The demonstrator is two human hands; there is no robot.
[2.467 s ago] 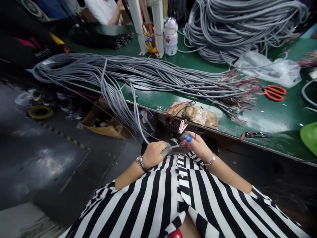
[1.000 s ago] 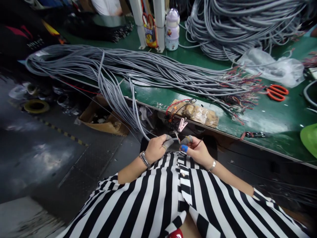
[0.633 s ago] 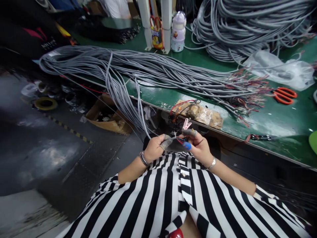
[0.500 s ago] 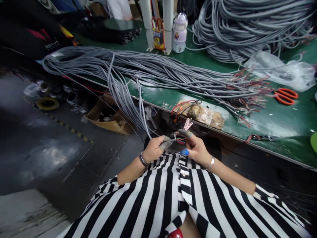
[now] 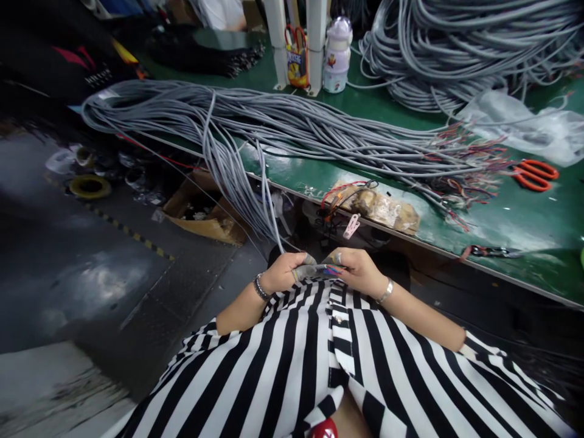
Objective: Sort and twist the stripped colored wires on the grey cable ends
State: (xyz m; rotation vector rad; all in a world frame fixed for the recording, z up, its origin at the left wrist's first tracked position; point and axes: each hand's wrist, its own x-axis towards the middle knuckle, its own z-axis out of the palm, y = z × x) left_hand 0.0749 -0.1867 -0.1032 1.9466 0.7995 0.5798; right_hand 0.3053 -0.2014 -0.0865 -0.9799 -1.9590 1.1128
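My left hand (image 5: 283, 272) and my right hand (image 5: 357, 268) meet just above my lap, both closed on the stripped end of one grey cable (image 5: 263, 210) that hangs down from the green bench (image 5: 497, 219). Grey finger cots cover my pinching fingertips. The cable's thin coloured wires (image 5: 329, 269) show between the two hands. A large bundle of grey cables (image 5: 292, 131) with bared coloured ends lies across the bench.
A brown taped block with wires and a pink clip (image 5: 352, 225) sit at the bench edge. Orange scissors (image 5: 535, 174) lie at right, near a clear plastic bag (image 5: 515, 125). A white bottle (image 5: 336, 56) and a coiled cable heap (image 5: 460, 52) stand behind. A cardboard box (image 5: 201, 213) sits on the floor.
My hands have drawn closer together on the cable end. The right fingers, raised and spread on the wires earlier, are now folded down over them.
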